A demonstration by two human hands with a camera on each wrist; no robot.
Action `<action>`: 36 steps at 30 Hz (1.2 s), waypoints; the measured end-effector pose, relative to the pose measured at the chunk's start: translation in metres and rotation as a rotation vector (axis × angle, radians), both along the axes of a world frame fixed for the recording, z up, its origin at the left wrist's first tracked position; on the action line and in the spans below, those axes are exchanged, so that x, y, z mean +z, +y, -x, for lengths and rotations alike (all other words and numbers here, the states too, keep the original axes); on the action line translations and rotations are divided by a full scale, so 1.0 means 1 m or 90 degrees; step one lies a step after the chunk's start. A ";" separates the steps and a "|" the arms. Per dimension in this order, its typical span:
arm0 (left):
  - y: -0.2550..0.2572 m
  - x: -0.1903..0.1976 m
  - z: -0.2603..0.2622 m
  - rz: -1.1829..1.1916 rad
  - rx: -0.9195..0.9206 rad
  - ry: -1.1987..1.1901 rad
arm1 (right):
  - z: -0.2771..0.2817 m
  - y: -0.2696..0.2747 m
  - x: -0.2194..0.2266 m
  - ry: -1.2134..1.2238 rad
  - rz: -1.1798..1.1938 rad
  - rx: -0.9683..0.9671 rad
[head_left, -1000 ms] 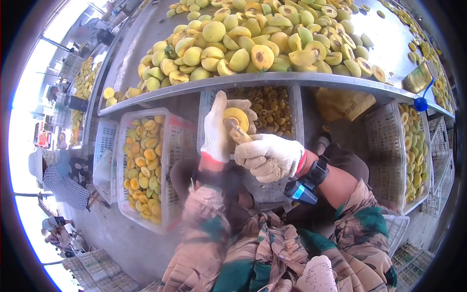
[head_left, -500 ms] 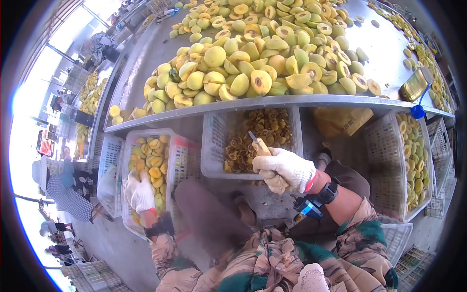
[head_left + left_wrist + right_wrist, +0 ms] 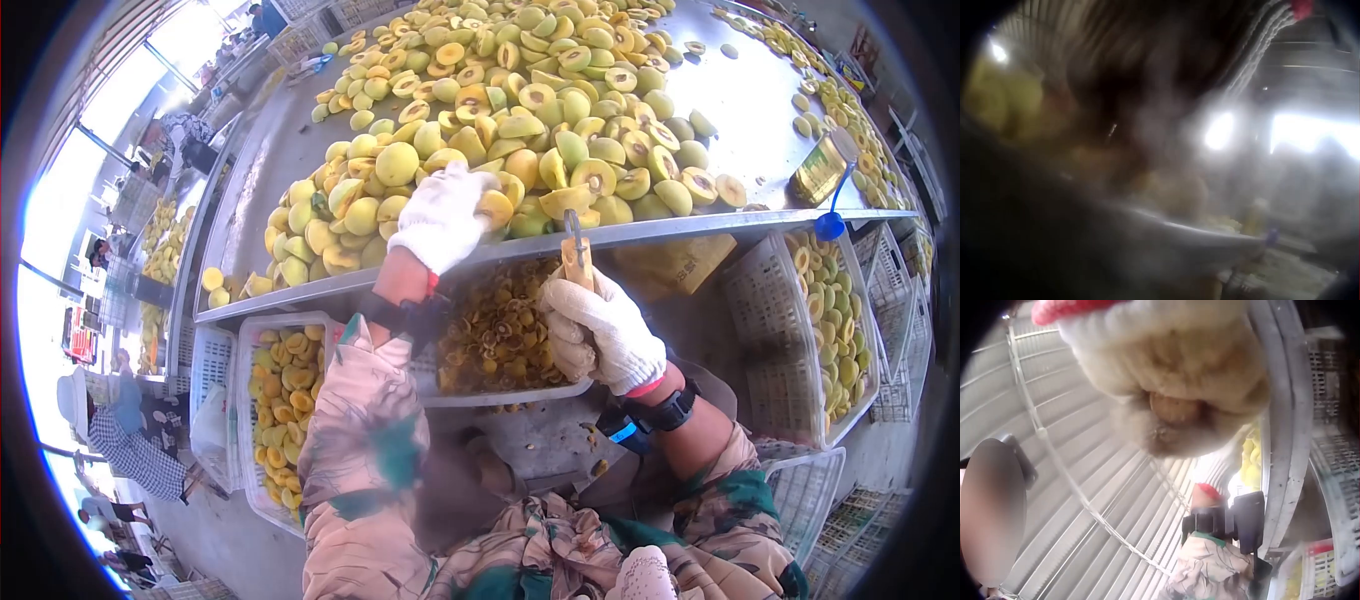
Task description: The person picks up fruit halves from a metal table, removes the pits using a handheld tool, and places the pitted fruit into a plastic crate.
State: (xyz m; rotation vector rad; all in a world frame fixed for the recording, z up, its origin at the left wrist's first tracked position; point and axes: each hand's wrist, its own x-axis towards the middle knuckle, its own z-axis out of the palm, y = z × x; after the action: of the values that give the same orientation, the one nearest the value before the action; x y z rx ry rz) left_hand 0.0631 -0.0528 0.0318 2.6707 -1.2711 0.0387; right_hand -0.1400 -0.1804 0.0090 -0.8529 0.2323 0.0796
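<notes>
In the head view, the gloved left hand [image 3: 440, 218] reaches over the front of a heap of yellow-green fruit [image 3: 570, 150] on the metal table. Its fingers lie over the fruit, beside a halved one [image 3: 495, 208]; whether they grip it is hidden. The left wrist view is too blurred to show the hand's fingers. Just in front of the table edge, the gloved right hand [image 3: 600, 335] grips the wooden handle [image 3: 577, 262] of a small metal-tipped tool [image 3: 571, 222], tip up. The handle's round end [image 3: 1175, 407] shows from the curled right hand [image 3: 1172, 369] in the right wrist view.
The raised metal table edge [image 3: 640, 232] crosses the view. Below it stand a crate of brown-yellow pieces [image 3: 500, 335], a left crate of fruit halves [image 3: 288, 400] and a right crate of fruit [image 3: 838, 330]. A jar [image 3: 822, 168] sits at the table's right.
The left hand has gone from the fruit held above the middle crate, to the left crate, then up to the heap. The right hand still grips the tool, its tip now raised near the table edge.
</notes>
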 end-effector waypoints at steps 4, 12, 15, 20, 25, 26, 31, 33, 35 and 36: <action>0.024 -0.009 0.005 0.350 0.179 0.238 | -0.001 0.007 -0.002 0.022 0.023 0.041; 0.062 -0.017 0.091 0.966 0.125 0.887 | -0.007 0.043 -0.002 0.019 0.160 0.173; 0.070 -0.032 0.099 1.002 0.086 1.007 | -0.008 0.052 -0.008 0.036 0.191 0.184; 0.073 -0.041 0.105 0.979 0.138 1.023 | -0.009 0.056 -0.013 0.055 0.195 0.204; 0.068 -0.038 0.105 1.040 0.105 1.011 | -0.011 0.059 -0.019 0.061 0.098 0.197; 0.068 -0.040 0.104 1.049 0.081 1.000 | -0.011 0.058 -0.017 0.072 0.062 0.204; 0.058 -0.040 0.111 1.065 0.194 0.909 | -0.008 0.054 -0.012 0.120 -0.116 0.257; 0.055 -0.041 0.113 1.068 0.225 0.877 | -0.009 0.056 -0.013 0.123 -0.130 0.254; 0.053 -0.043 0.114 1.078 0.253 0.867 | -0.009 0.058 -0.014 0.124 -0.134 0.240; 0.052 -0.043 0.115 1.081 0.263 0.845 | -0.009 0.059 -0.014 0.124 -0.136 0.232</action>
State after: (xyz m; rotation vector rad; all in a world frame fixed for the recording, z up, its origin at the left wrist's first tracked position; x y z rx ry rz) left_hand -0.0518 -0.0013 -0.0110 0.8849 0.0284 -0.3491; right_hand -0.1311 -0.1213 -0.0051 -0.6663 0.2436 0.5219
